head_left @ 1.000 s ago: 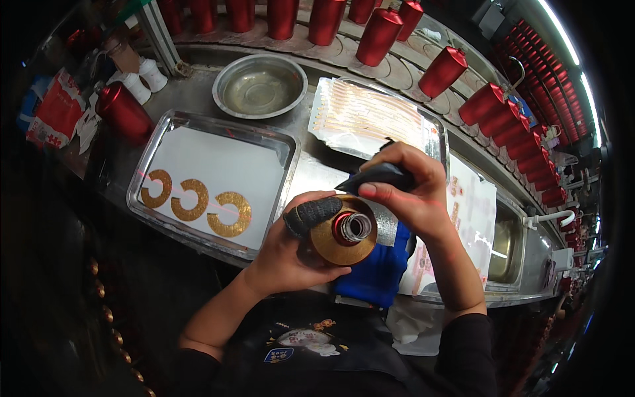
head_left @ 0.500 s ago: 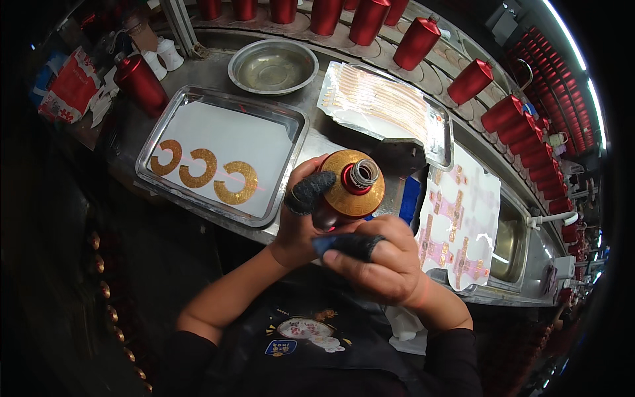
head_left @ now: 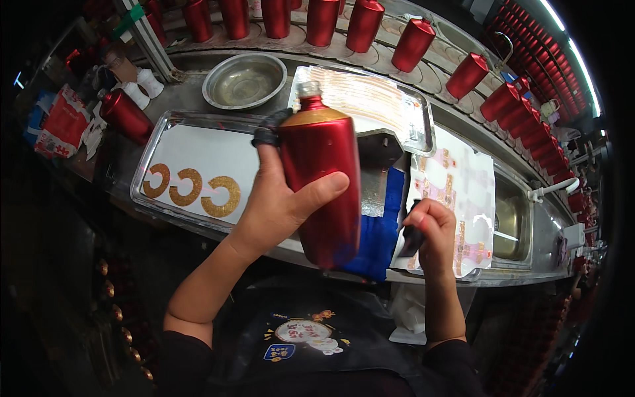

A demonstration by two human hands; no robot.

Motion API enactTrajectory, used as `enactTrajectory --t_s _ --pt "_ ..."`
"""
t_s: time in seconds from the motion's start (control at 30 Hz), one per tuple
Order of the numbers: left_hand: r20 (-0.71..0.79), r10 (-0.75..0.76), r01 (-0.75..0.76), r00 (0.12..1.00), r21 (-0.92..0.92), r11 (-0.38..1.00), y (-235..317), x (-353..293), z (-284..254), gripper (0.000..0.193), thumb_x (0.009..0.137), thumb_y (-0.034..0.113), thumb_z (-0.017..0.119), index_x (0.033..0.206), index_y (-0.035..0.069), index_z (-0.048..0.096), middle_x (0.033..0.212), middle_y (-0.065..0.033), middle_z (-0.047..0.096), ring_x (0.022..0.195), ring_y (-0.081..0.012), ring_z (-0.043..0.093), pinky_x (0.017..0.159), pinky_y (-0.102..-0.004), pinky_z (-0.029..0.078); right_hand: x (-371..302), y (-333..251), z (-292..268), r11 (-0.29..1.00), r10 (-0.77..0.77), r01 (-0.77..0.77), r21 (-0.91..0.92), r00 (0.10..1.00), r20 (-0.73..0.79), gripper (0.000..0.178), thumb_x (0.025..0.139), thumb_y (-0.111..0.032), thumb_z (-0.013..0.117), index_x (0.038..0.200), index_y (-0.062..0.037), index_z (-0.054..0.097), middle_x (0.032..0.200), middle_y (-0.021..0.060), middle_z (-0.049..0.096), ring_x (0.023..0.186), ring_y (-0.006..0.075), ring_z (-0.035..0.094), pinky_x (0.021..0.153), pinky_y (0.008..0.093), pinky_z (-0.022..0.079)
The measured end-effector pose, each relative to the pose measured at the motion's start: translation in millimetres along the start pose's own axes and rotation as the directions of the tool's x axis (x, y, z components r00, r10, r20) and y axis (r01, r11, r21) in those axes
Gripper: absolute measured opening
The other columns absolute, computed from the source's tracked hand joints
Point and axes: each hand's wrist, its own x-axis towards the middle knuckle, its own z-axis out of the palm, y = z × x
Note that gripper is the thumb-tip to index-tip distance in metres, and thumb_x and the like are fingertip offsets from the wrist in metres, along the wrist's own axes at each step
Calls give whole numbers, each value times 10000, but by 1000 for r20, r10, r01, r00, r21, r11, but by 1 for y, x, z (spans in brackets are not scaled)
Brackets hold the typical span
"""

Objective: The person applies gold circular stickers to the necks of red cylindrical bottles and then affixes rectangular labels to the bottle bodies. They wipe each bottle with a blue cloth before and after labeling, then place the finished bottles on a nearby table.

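A red metallic bottle with a gold shoulder and a bare threaded neck stands nearly upright in my left hand. The thumb presses its front while fingers in dark covers wrap behind it. To the right, my right hand is closed in a pinch on a small dark flat piece, whose exact kind I cannot make out. That hand hovers over a white sheet of pink and gold stickers. Left of the bottle, gold C-shaped stickers lie on white paper in a metal tray.
Behind the tray sits a metal basin. A second tray holds a sheet of gold strips. Blue cloth covers part of a dark stand. Red bottles line the conveyor at the back. A sink lies right.
My left hand has raised the bottle and turned its side into view; before, its top faced me. My right hand has moved away from the bottle, rightward to the sticker sheet.
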Motion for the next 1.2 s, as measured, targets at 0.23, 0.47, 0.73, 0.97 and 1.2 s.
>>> enactTrajectory --t_s 0.23,0.47,0.73,0.97,1.2 --pt "141 -356 323 924 214 922 -56 13 61 866 853 477 774 1282 -92 282 1182 -259 609 1082 -279 656 905 -348 543 -54 58 -26 614 -341 512 -601 859 383 1263 571 -380 961 1541 54 277 1069 152 639 669 193 570 578 318 486" --pt "6 -377 349 926 364 863 -66 31 71 895 824 537 776 1219 -121 315 1123 -297 646 1025 -320 694 855 -349 563 -34 78 -31 598 -387 499 -627 865 319 1035 696 -227 841 1542 25 300 911 143 595 763 296 629 608 381 521" --pt "88 -291 104 953 804 586 -29 14 75 695 814 494 783 1146 -93 611 1018 -300 630 972 -431 653 893 -447 511 -32 75 -25 551 -172 337 -763 941 292 1124 636 -248 864 1573 -71 268 1003 171 516 803 357 604 627 442 512" --pt "-65 -187 191 980 563 804 -35 9 44 635 875 337 754 1235 -100 466 1092 -262 635 934 -358 682 798 -439 545 -37 73 -24 592 -302 464 -659 886 353 1083 638 -230 868 1546 -3 324 914 154 529 726 315 579 589 404 483" --pt "-483 30 377 875 719 583 -74 128 -59 649 800 413 787 1091 -68 464 1045 -255 644 939 -387 658 842 -450 519 -29 75 -30 641 -279 454 -619 889 363 1055 666 -203 861 1543 21 319 859 133 529 716 286 560 614 368 465"
